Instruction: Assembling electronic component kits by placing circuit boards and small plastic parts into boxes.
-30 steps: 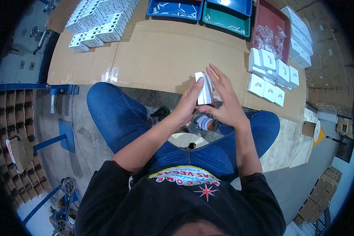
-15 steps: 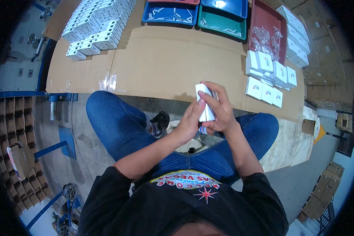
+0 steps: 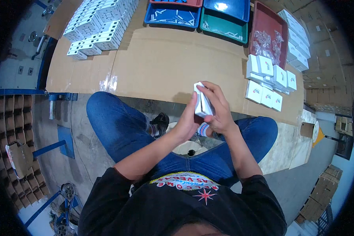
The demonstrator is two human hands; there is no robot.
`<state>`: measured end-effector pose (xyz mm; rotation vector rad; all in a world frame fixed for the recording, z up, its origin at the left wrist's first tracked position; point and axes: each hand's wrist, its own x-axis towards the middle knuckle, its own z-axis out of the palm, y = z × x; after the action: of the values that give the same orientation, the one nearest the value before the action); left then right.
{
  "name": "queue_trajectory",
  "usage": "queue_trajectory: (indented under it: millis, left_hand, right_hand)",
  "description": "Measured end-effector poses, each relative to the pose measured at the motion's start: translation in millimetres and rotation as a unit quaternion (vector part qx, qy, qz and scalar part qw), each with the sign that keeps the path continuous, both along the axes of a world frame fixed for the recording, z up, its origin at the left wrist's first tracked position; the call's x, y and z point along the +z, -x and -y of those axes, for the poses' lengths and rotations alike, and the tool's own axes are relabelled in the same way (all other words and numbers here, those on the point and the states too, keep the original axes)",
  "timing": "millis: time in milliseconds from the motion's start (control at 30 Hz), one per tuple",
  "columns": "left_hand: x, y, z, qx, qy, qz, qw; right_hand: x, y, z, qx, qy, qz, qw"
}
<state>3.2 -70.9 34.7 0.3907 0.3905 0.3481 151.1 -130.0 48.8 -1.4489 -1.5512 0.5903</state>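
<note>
Above my lap, at the table's near edge, a small white box [image 3: 202, 103] stands tilted between my two hands. A narrow dark gap runs along the side of it that faces me. My left hand [image 3: 187, 118] is closed on its left side, with the thumb up against the edge. My right hand [image 3: 221, 112] wraps the right side, fingers over the far top end and thumb near the lower end. The palms and the box's far face are hidden.
Flat white boxes [image 3: 264, 87] lie stacked at the table's right. Beyond are a red tray [image 3: 257, 24] with clear plastic bags, a green tray [image 3: 223, 38] and a blue tray [image 3: 171, 26] with small white parts. White perforated housings [image 3: 94, 33] are piled at the left on the cardboard-covered table [image 3: 157, 67].
The box has turned slightly in my hands, and its gap shows wider. My right thumb has moved off the upper part toward the lower end. My left thumb sits higher.
</note>
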Motion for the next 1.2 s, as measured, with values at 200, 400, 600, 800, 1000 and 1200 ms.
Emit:
queue_trajectory:
  millis: [200, 400, 600, 800, 1000, 1200]
  left_hand:
    - [-1, 1, -20, -0.037, -0.064, -0.073, 0.995]
    - [-6, -7, -31, 0.006, -0.039, -0.138, 0.99]
    - [-10, -20, -45, 0.057, 0.07, -0.059, 0.994]
    - [3, -20, -72, 0.128, 0.18, 0.031, 0.975]
    - [5, 1, -92, 0.131, 0.15, 0.043, 0.979]
    - [-10, 8, -69, 0.018, 0.101, 0.053, 0.993]
  right_hand:
    - [-5, -4, -1, -0.016, 0.006, -0.104, 0.994]
    - [-9, -18, 11, -0.137, -0.006, -0.137, 0.981]
    - [-16, 2, 11, -0.138, -0.207, 0.071, 0.966]
    - [7, 79, 16, 0.004, -0.086, 0.138, 0.987]
    - [-30, 66, 40, 0.054, -0.098, 0.089, 0.99]
    - [-16, 5, 21, -0.168, -0.115, 0.095, 0.974]
